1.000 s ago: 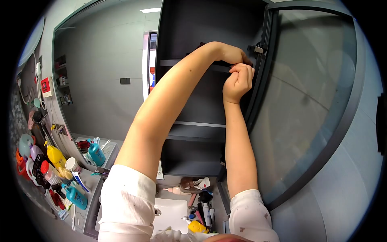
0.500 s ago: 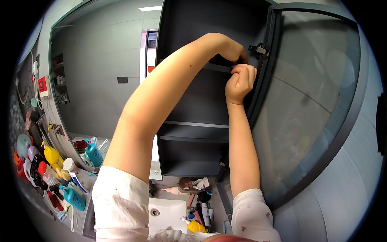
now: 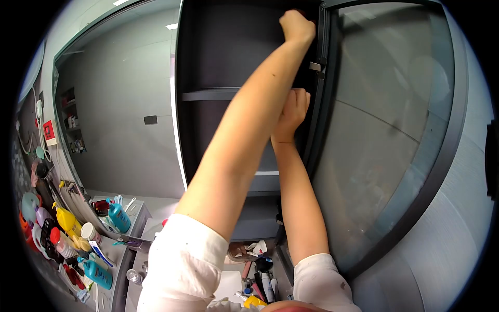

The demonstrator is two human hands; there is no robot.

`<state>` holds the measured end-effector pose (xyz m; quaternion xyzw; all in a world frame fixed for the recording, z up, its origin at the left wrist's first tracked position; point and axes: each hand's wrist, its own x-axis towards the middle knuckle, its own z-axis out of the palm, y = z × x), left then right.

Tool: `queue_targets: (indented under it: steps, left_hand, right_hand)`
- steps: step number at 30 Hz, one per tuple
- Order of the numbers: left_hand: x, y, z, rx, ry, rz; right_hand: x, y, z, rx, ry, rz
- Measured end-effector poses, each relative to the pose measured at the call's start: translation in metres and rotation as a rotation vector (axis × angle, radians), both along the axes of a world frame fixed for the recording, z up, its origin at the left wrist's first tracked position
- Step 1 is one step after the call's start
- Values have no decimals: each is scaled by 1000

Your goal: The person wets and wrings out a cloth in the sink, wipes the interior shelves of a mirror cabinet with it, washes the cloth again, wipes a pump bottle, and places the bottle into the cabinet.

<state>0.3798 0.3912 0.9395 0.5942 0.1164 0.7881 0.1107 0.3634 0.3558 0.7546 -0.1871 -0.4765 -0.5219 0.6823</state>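
An open dark wall cabinet (image 3: 228, 47) with shelves fills the middle of the view. My left hand (image 3: 298, 27) is raised high inside it, near the upper right corner, closed with the fingers turned away. Whatever it holds, if anything, is hidden. Lower down, my right hand (image 3: 293, 113) is closed beside the right end of the upper shelf (image 3: 210, 94), partly behind my left forearm. Its grip cannot be seen into either. A metal hinge (image 3: 316, 66) on the cabinet's right side lies between the heights of the two hands.
The mirrored door (image 3: 390, 119) stands swung out on the right. A mirror (image 3: 119, 114) covers the left wall. Below are a white sink (image 3: 228, 285) and several bottles and tubes (image 3: 266, 283). More bottles, including a blue pump bottle (image 3: 97, 273), crowd the left counter.
My left hand has risen from the shelf to the upper right of the cabinet. My right hand stays near the shelf's right end, now apart from the left. The view has shifted slightly.
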Motion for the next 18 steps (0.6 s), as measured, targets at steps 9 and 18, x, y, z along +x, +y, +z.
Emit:
queue_targets:
  steps: [9,18]
  left_hand:
    - [-34,-6,-38,-46,335,-676]
    - [-66,-27,-53,85,862,-204]
  right_hand:
    - [-2,3,0,28,22,-40]
    - [-1,-5,4,-33,20,-112]
